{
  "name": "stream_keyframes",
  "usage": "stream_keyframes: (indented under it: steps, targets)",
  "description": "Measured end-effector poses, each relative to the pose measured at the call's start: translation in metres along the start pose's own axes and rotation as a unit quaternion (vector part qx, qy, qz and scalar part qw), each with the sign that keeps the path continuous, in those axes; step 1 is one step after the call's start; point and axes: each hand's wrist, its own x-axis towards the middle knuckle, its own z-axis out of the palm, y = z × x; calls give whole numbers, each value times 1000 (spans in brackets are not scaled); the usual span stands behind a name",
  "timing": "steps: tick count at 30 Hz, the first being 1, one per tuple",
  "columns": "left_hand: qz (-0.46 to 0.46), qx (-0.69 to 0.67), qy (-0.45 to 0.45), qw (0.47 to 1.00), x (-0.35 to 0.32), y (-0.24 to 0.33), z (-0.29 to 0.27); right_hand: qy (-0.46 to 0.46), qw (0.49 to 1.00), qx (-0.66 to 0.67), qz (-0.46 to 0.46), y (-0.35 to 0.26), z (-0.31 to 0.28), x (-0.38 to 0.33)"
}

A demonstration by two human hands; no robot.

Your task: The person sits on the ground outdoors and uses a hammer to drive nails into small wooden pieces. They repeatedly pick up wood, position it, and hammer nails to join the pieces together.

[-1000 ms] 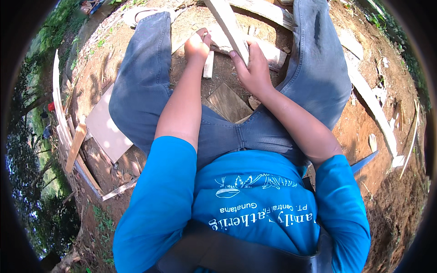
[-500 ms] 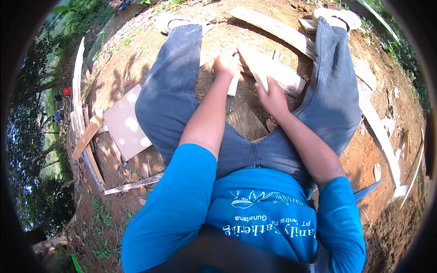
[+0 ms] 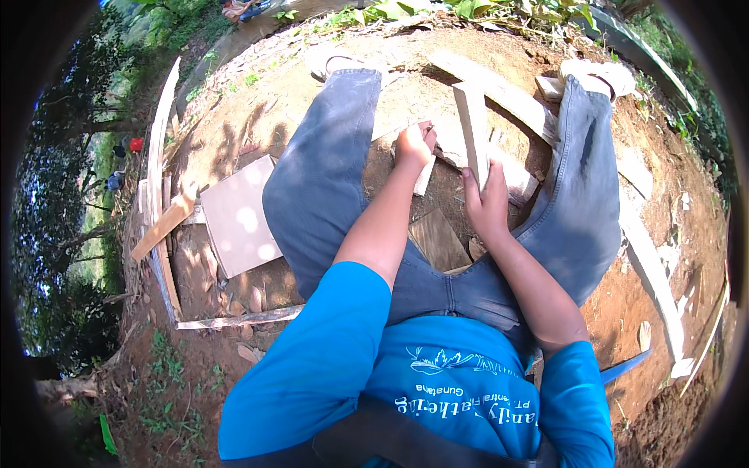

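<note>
My right hand (image 3: 488, 199) is closed round the lower end of a flat pale strip of wood (image 3: 472, 125), which stands tilted away from me between my knees. To its left, my left hand (image 3: 415, 146) is curled into a fist; whatever its fingers hold is hidden or too small to name. A short pale piece of wood (image 3: 424, 178) shows just below that hand. Behind both hands lies a wide sunlit board (image 3: 515, 175) on the ground. Nearer my lap sits a brown square wooden board (image 3: 439, 240).
A smooth square panel (image 3: 238, 218) lies left of my leg, beside wooden slats (image 3: 165, 226). Long pale planks (image 3: 499, 90) lie ahead and a long strip (image 3: 655, 273) to the right. A blue flat object (image 3: 626, 366) is by my right elbow. Another person (image 3: 246, 9) is far off.
The wood strip has swung more upright and moved away from my left hand, which it was close to before. The whole view has shifted slightly.
</note>
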Motion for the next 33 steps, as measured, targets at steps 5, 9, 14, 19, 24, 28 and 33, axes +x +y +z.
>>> stream_keyframes:
  steps: [5,9,14,19,24,28,33]
  targets:
    - [-209,-266,-62,939,7,26,-8,-24,995,-93,10,27,7,2]
    - [-6,141,-80,987,-5,34,-2,9,1000,-12,2,9,-2,6]
    - [-24,-10,-40,999,7,6,-5,-90,992,-76,37,22,10,6]
    - [-64,159,-145,975,2,59,18,35,999,-17,6,15,-15,8]
    - [-142,-96,-15,985,22,-27,-12,-64,994,-85,-6,19,16,5]
    - [-61,-21,-114,991,-1,50,3,13,999,24,33,17,-14,15]
    - [-44,87,-96,991,-5,75,-24,43,959,249,128,1,-69,20]
